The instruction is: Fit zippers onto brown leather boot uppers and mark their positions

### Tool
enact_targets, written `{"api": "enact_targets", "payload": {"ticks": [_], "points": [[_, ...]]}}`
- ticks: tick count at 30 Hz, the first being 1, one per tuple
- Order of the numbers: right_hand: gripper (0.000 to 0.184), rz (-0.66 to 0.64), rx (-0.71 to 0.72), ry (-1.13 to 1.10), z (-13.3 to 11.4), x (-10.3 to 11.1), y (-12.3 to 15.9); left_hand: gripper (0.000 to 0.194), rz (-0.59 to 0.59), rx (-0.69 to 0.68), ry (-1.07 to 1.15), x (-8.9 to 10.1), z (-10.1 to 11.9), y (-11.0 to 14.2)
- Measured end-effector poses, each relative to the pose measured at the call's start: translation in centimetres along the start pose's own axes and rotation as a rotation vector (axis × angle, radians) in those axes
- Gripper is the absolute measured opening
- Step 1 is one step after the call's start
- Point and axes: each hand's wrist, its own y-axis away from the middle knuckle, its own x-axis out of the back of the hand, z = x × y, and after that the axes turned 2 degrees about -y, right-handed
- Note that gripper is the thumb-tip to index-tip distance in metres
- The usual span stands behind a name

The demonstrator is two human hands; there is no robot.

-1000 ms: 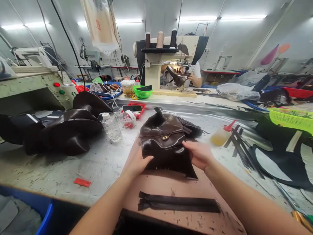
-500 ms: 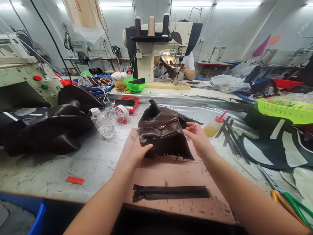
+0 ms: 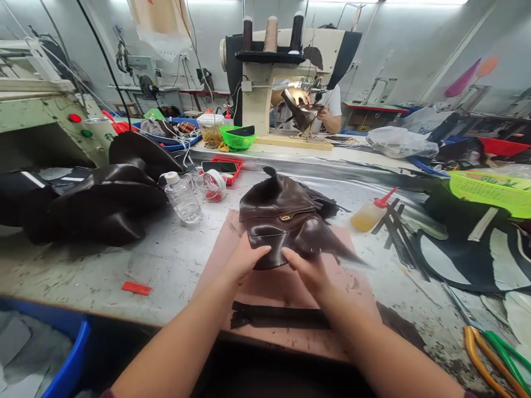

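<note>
A dark brown leather piece (image 3: 286, 221) with a small brass clasp lies on a pinkish-brown work mat (image 3: 215, 260) in the middle of the bench. My left hand (image 3: 249, 257) grips its near left edge, thumb on top. My right hand (image 3: 307, 270) pinches the near edge just beside it, and the leather's right flap is blurred by motion. A black zipper strip (image 3: 269, 316) lies on the mat nearer to me, partly under my right forearm.
A heap of dark leather (image 3: 103, 202) sits at the left, with a clear plastic bottle (image 3: 182, 198), a tape roll (image 3: 213, 185) and a red tray nearby. A yellow glue bottle (image 3: 369, 213), black strips, a green basket (image 3: 493, 190) and scissors (image 3: 493, 354) lie right. Another person works at a sewing machine (image 3: 290, 72) behind.
My right hand has moved left from the leather's right edge to its near edge next to my left hand. The leather's right flap has swung outward and blurs.
</note>
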Motion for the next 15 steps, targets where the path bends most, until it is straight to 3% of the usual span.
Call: {"api": "enact_targets", "payload": {"ticks": [6,10,12,15], "points": [[0.017,-0.085,-0.170,0.340,-0.5,0.9,1.4,0.067,-0.104,0.018,-0.035,0.7,-1.2,0.7],[0.028,-0.039,-0.197,0.502,0.8,1.4,3.8,0.057,-0.177,0.013,-0.043,1.3,-1.0,1.2],[0.033,0.011,-0.155,0.627,1.5,1.9,4.9,0.048,-0.148,-0.007,-0.180,2.3,-0.6,2.1],[0.038,0.086,-0.206,0.695,2.8,2.9,6.1,0.024,0.022,-0.080,-0.634,4.2,-0.6,5.0]]}}
